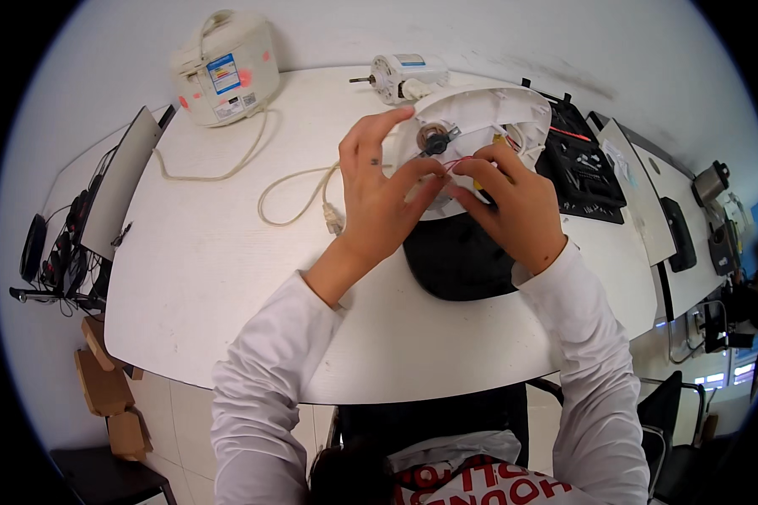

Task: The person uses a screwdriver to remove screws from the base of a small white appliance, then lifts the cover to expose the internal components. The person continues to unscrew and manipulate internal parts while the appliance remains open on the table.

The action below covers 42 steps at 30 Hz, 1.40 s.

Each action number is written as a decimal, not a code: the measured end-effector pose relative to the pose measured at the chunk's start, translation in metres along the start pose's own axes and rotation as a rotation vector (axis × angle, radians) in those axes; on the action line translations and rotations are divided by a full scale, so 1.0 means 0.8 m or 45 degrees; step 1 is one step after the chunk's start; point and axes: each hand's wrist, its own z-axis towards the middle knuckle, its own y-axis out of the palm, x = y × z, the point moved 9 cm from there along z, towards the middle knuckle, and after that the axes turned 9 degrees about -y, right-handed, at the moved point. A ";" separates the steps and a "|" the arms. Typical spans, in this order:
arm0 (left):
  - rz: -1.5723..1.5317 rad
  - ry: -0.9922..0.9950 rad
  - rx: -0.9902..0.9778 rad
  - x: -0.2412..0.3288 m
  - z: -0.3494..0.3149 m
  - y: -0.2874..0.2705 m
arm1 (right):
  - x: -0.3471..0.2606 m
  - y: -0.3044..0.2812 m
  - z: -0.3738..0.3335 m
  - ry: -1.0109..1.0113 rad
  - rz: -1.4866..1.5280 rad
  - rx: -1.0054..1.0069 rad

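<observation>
1. White desk (202,278) extends beneath my left grip (379,198) and right grip (520,206); white wall (480,40) beyond.
2. White appliance (259,69): beyond, left of my grips. Black tool case (585,172): right.
3. My left grip: narrow, holding red wires (458,160). My right grip: narrow, at the wires; I cannot tell if closed.
4. White housing (484,104): beneath and just beyond both grips.

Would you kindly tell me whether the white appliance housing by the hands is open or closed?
Open: the white appliance housing shows its interior, with thin red wires and a round black part exposed.
</observation>
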 end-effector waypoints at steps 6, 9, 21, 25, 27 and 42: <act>0.134 0.433 -0.024 0.053 -0.007 0.003 | -0.011 -0.013 -0.014 0.055 0.102 -0.003; 0.175 0.565 -0.041 0.070 -0.012 0.003 | -0.013 -0.020 -0.023 0.152 0.195 -0.029; 0.169 0.370 -0.077 0.054 -0.003 0.005 | 0.117 -0.037 -0.158 0.400 -0.080 -0.557; 0.140 0.283 -0.041 0.027 0.006 0.002 | 0.195 -0.047 -0.231 0.673 -0.096 -0.641; 0.164 0.251 -0.046 0.020 0.003 0.003 | 0.211 -0.044 -0.249 0.699 -0.144 -0.655; 0.290 0.143 -0.101 -0.002 -0.008 0.016 | 0.207 -0.029 -0.243 0.733 0.017 -0.583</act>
